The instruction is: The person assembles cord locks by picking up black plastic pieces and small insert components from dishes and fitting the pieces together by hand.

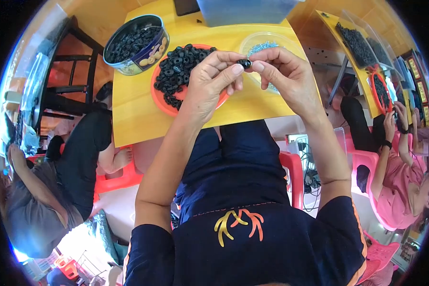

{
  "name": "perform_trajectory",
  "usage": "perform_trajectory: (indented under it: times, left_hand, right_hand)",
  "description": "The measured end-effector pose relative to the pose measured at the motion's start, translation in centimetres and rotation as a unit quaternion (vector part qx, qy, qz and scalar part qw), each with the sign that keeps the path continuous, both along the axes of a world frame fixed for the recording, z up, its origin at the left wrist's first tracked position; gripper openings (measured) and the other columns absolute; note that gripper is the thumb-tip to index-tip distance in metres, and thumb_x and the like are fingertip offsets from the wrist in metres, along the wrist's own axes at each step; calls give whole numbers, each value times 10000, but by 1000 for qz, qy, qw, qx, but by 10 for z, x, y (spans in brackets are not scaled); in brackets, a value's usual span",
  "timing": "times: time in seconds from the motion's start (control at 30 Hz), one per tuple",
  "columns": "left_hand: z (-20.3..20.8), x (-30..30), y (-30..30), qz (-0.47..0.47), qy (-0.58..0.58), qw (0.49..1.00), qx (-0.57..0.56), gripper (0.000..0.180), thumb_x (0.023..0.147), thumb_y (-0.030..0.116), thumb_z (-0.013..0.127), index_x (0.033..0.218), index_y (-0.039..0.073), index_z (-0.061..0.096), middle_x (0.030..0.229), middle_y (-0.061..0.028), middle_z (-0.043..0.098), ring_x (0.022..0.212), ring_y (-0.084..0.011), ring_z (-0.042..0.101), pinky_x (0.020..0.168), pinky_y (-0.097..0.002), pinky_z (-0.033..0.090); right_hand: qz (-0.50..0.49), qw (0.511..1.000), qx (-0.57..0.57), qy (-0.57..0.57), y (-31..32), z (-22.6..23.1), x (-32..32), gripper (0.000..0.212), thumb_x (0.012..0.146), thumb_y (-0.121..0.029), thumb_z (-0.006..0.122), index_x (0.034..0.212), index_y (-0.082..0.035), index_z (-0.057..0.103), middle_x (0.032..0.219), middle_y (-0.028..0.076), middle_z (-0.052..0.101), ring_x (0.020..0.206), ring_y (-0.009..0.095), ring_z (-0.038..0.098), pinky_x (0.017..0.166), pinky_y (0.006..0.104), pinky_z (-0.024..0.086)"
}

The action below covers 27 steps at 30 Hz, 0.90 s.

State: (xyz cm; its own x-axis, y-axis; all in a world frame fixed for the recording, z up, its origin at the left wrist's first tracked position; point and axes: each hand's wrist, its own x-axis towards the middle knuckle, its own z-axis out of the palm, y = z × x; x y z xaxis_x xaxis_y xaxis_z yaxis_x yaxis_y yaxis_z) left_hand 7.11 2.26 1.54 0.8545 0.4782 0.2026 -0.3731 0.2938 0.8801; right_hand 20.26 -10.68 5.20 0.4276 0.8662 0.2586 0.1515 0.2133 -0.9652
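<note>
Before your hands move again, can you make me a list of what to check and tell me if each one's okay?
1. Small black piece held: ok, pinched between the fingertips of the left hand and right hand.
2. Whole piece easy to see: not ok, fingers cover its ends.
3. Red plate on the table: ok, heaped with black pieces.
4. Whole clear bowl in sight: not ok, the right hand hides part.
5. Round tin upright: ok.
6. Anything under the heap: cannot tell.
</note>
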Motion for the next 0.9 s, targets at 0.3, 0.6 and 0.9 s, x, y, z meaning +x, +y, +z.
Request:
perform_trajectory:
  times: [0.3, 0.6, 0.9]
  left_hand:
    - [-3, -18, 3, -45, -51, 993, -98, 212, 928, 77, 583, 1127, 4, 568, 978, -109, 662, 695, -91, 570, 566, -177, 432]
    - [-2, -35, -1, 18, -34, 999, -36, 188, 924, 88, 596, 1097, 15, 592, 872, -51, 634, 688, -67, 551, 567, -183, 414]
    - [-23, -104, -27, 13, 74, 992, -102, 197, 899, 92, 636, 1077, 11, 609, 827, -9, 590, 671, -71, 544, 583, -200, 423]
  right_hand:
    - [13, 1000, -9, -2, 2, 9, -11, 175, 908, -117, 649, 1015, 21, 644, 820, 24, 641, 648, 60, 548, 588, 198, 446]
    - [7, 997, -46, -53, 6, 18, -30, 173, 896, -120, 668, 1011, 6, 640, 804, 18, 637, 639, 50, 535, 575, 192, 440]
    - [147, 974, -154, 76, -1, -10, -61, 126, 883, -101, 680, 963, -18, 630, 792, -1, 634, 655, 38, 556, 578, 185, 448]
